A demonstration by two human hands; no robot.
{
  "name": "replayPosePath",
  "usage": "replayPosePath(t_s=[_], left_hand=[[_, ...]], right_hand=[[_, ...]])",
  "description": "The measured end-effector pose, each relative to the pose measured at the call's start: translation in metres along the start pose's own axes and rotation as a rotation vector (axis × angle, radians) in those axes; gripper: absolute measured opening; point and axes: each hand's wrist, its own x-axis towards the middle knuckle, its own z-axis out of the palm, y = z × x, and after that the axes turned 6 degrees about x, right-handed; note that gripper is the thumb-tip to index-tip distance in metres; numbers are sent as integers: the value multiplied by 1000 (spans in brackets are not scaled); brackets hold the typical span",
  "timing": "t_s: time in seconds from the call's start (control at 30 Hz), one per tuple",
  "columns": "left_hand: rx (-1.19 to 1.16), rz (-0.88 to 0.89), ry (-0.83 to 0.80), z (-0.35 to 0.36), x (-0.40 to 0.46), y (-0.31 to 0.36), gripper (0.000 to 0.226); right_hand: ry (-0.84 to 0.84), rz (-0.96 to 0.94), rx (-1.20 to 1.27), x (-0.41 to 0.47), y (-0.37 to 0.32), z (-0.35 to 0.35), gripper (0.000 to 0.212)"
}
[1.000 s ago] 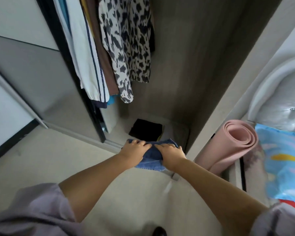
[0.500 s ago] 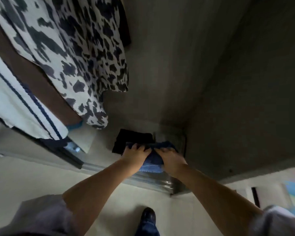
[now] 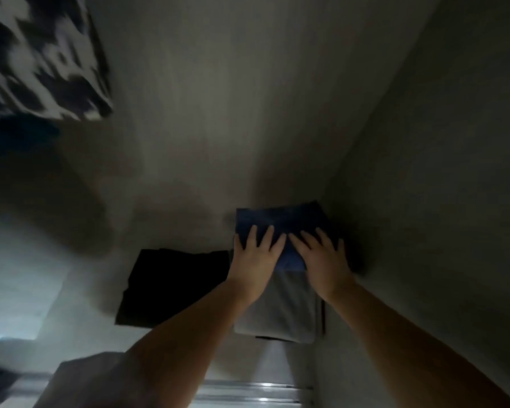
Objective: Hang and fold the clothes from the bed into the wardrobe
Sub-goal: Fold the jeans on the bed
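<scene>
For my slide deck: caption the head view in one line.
Both hands, left hand and right hand, press a folded blue garment flat onto a grey folded pile beside a black one.

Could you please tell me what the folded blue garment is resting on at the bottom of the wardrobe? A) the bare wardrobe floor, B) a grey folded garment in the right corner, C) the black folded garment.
B: the blue garment, pressed flat by the left hand and the right hand, lies on the grey folded garment, beside the black garment.

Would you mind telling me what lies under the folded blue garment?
The folded blue garment rests on a folded grey garment. Both flat hands, left hand and right hand, cover its near edge; anything deeper is hidden.
</scene>
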Motion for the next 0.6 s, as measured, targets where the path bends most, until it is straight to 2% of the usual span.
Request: replayPosePath(t_s=[0.17, 0.27, 0.33, 0.43, 0.53, 0.6], left_hand=[[-5, 81, -208, 138, -4, 21, 68], [-56, 92, -169, 195, -28, 31, 71], [-28, 132, -316, 214, -40, 37, 72], [-40, 180, -482, 207, -47, 37, 80], [-63, 235, -598, 172, -46, 27, 83], [-74, 243, -614, 131, -47, 19, 77]], right_hand=[[-114, 142, 12, 13, 0, 137, 63], [-139, 115, 1, 0, -16, 196, 71], [-157, 110, 15, -11, -16, 220, 78], [-246, 64, 35, -19, -8, 228, 93], [-491, 104, 69, -23, -1, 191, 80], [-530, 137, 173, -29, -4, 152, 70]])
